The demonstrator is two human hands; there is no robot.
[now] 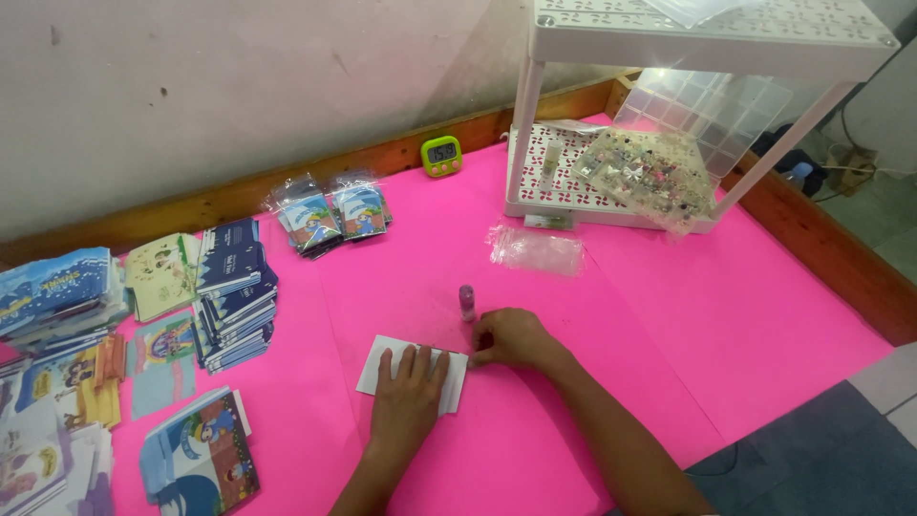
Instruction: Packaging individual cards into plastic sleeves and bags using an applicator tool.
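The left hand [409, 387] lies flat, fingers spread, on a white card [413, 377] that rests on the pink bench [611, 315]. This grip is released: the palm presses the card down and grasps nothing. The right hand [511, 338] sits at the card's right edge, touching it, fingers curled inward. Whether that grip pinches the card edge or some small item cannot be told; the fingertips are hidden.

A small pink tube [467, 302] stands upright just beyond the card, close beside the right hand. A clear bag [537, 250] lies further beyond the card, towards a white rack [611, 201] that holds a tray of small studs [642, 170]. A green timer [441, 155] sits well beyond the card, by the wall. Stacks of booklets [234, 291] lie well to the left of the card.

Judged step: the card is being held flat while its right edge is worked. The next move appears to call for steady downward pressure from the left hand and fine fingertip control from the right, without knocking the tube.
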